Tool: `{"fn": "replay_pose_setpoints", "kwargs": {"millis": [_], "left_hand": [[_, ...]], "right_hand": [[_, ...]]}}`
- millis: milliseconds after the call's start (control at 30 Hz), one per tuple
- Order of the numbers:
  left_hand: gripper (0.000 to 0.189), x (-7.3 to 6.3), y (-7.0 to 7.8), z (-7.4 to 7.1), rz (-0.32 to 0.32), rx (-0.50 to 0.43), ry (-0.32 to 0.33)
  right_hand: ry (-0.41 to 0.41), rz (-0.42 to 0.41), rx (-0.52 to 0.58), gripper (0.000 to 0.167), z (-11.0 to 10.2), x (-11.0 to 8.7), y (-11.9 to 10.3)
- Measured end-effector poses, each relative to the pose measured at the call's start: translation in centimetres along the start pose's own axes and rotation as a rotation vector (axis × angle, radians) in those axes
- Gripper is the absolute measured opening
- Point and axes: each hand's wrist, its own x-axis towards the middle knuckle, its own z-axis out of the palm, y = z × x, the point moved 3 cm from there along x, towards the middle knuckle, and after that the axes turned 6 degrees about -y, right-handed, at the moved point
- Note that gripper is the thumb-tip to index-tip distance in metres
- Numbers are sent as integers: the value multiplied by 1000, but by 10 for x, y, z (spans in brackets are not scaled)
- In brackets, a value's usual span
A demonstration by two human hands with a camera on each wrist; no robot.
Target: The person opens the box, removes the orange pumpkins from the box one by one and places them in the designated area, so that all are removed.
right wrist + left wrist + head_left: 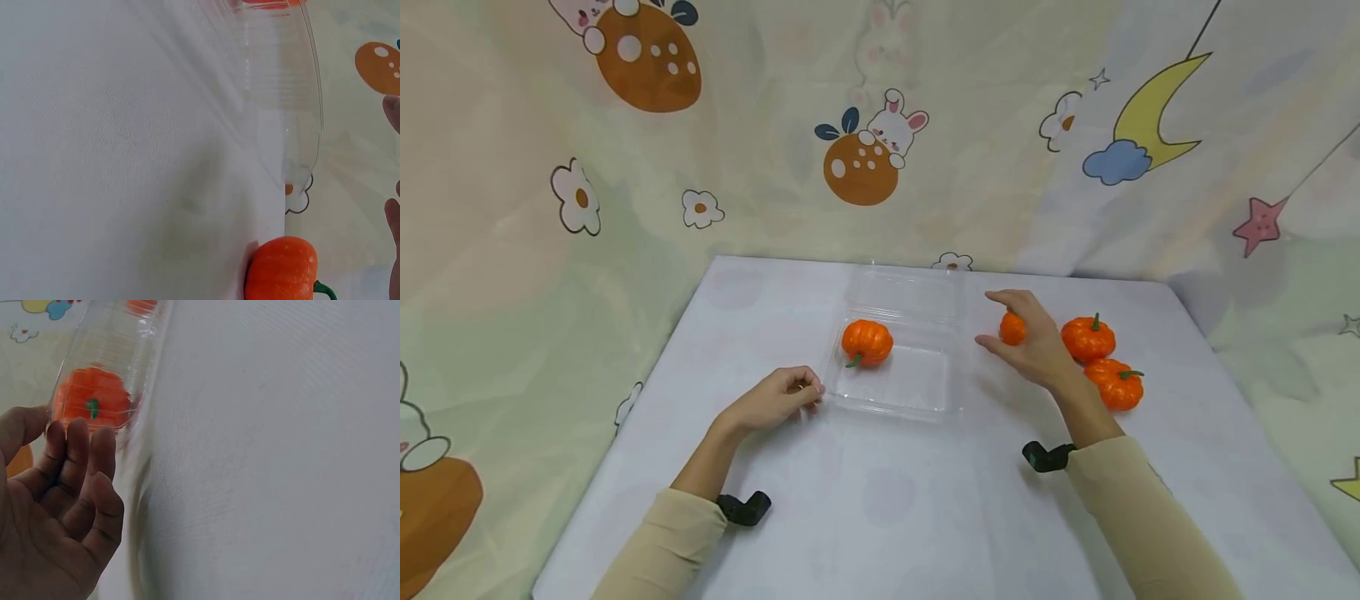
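A clear plastic clamshell box (891,408) lies with its lid folded back, and a ribbed orange pumpkin (867,342) with a green stem sits in its left part. My left hand (781,397) pinches the box's near left corner between thumb and fingers; the left wrist view shows the fingertips (103,434) at the clear wall. Right of the box, my right hand (1033,343) is spread, thumb and fingers apart, around another orange pumpkin (1012,328). A gap shows between that pumpkin (281,269) and the fingers in the right wrist view.
Two more orange pumpkins, one farther back (1087,338) and one nearer (1115,385), lie against each other beyond my right wrist. All stand on a white table (880,508). A cartoon-printed cloth (760,125) hangs behind and beside it.
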Motion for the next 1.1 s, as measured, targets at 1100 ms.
{"fn": "replay_pose_setpoints", "kwargs": {"millis": [1100], "left_hand": [[22,0,0,3,-3,10,12]], "right_hand": [[-250,-202,-41,61,76,38,-49]]}}
